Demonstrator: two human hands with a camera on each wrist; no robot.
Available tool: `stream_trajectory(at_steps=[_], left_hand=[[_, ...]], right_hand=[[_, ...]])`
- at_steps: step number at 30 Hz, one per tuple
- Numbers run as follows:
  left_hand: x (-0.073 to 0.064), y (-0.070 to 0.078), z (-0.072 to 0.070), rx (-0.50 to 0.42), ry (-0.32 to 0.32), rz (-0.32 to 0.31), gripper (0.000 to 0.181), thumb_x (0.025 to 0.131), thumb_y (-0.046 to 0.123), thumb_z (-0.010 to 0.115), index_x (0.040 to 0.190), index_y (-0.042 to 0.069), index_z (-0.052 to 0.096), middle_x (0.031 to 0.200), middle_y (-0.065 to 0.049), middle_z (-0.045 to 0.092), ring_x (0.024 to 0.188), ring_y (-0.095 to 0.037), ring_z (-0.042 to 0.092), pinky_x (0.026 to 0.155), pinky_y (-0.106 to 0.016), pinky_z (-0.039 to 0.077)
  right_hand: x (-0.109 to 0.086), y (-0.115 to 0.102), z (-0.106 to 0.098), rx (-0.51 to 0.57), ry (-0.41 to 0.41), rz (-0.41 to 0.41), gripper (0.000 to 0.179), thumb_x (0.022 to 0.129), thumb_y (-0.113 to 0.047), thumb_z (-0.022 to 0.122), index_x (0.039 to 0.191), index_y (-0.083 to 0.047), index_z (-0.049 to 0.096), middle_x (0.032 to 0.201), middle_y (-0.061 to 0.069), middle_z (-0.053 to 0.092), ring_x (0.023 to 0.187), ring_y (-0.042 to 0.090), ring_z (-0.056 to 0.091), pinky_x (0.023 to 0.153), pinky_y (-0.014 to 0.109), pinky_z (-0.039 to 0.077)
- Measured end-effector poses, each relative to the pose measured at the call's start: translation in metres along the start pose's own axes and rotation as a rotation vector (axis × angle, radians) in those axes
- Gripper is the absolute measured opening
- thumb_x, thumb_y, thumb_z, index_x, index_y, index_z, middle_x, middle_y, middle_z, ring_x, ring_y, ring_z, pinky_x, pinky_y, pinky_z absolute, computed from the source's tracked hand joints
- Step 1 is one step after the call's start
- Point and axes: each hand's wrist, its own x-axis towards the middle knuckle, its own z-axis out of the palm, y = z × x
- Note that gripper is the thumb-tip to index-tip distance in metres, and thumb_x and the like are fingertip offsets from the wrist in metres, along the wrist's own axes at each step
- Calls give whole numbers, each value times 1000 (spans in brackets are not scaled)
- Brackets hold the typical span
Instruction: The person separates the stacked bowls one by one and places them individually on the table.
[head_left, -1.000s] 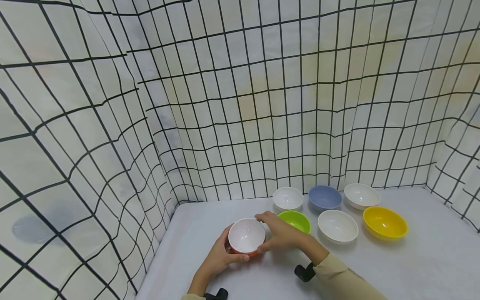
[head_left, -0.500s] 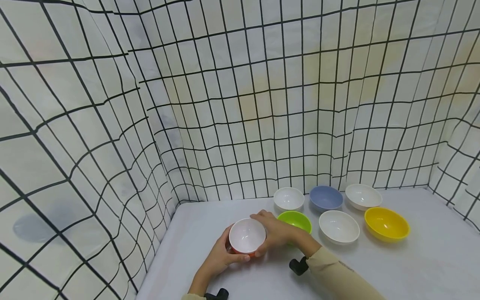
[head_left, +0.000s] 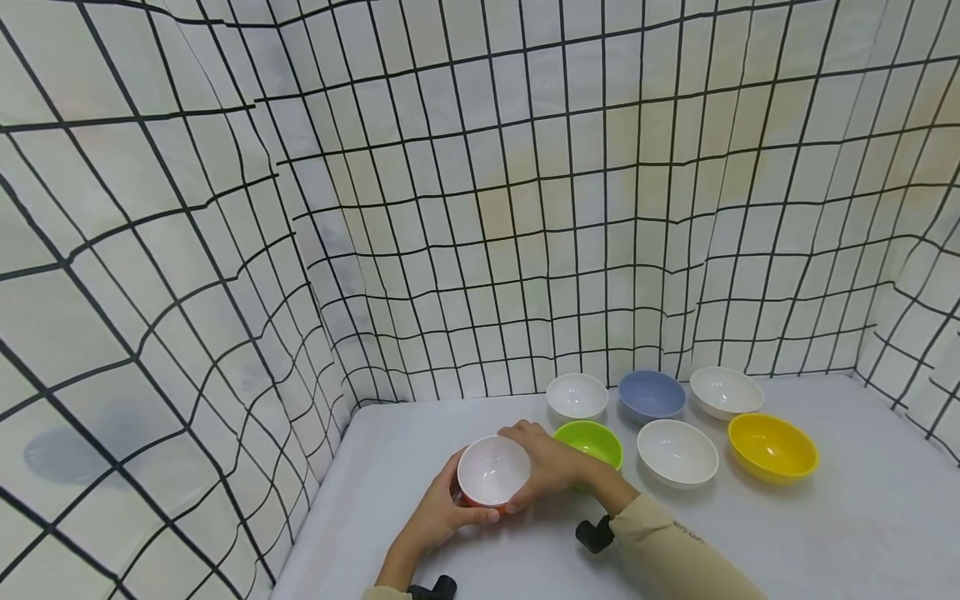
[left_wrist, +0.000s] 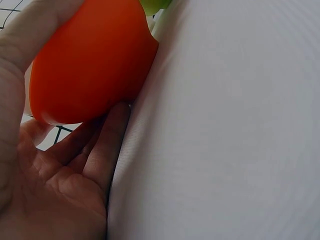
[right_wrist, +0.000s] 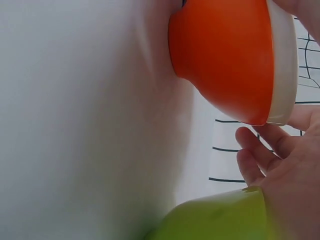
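A white bowl (head_left: 494, 472) sits nested in an orange bowl (right_wrist: 225, 55), its pale rim standing above the orange one. The orange bowl's base rests on the white cloth. From the left, my left hand (head_left: 442, 508) grips the orange bowl (left_wrist: 95, 60), thumb at the near side and fingers behind and below. My right hand (head_left: 551, 462) holds the white bowl's rim from the right, thumb in front and fingers at the back. Just behind the right hand stands a green bowl (head_left: 592, 442), partly hidden by it in the head view.
Right of the green bowl are a white bowl (head_left: 677, 453) and a yellow bowl (head_left: 772, 448). Along the back stand another white bowl (head_left: 577, 398), a blue bowl (head_left: 651, 397) and a third white bowl (head_left: 726, 393). Grid-patterned walls (head_left: 480, 250) enclose the cloth-covered table (head_left: 390, 450).
My right hand has moved left and closed in on the nested bowls, its fingers now at the rim. The left hand and the bowls have stayed in place.
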Motion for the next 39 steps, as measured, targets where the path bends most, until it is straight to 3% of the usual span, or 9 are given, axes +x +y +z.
stream_trajectory(at_steps=[7, 16, 24, 30, 39], left_hand=[[0, 0, 0, 6, 0, -6, 106, 71, 24, 95, 158, 21, 33, 156, -3, 47, 143, -27, 45, 118, -48, 37], [1, -2, 2, 20, 5, -9, 107, 73, 28, 95, 158, 16, 32, 155, -8, 48, 143, -31, 46, 120, -56, 38], [1, 1, 5, 38, 7, -40, 105, 74, 33, 93, 158, 21, 32, 157, -7, 47, 144, -32, 46, 119, -57, 42], [1, 4, 5, 73, 30, -44, 106, 74, 37, 93, 159, 23, 31, 157, -7, 49, 142, -32, 49, 116, -54, 46], [3, 9, 0, 164, 99, -50, 107, 73, 42, 92, 159, 22, 33, 152, -5, 53, 128, -27, 57, 111, -53, 51]], right_hand=[[0, 1, 3, 24, 21, 7, 106, 62, -59, 91, 149, -19, 47, 136, 0, 54, 122, 17, 51, 97, 36, 56], [-4, -2, 4, 85, 70, 60, 108, 63, -61, 90, 152, -19, 45, 139, 2, 53, 123, 19, 51, 96, 42, 59], [-16, -1, 2, 164, 189, 68, 106, 64, -57, 89, 152, -16, 44, 139, 5, 55, 120, 22, 56, 97, 47, 59], [-26, -3, -2, 232, 272, 103, 109, 64, -54, 90, 154, -15, 41, 146, 6, 55, 126, 26, 56, 104, 57, 55], [-34, -3, -3, 250, 311, 74, 104, 64, -52, 93, 150, -21, 45, 141, 1, 56, 124, 23, 56, 102, 54, 56]])
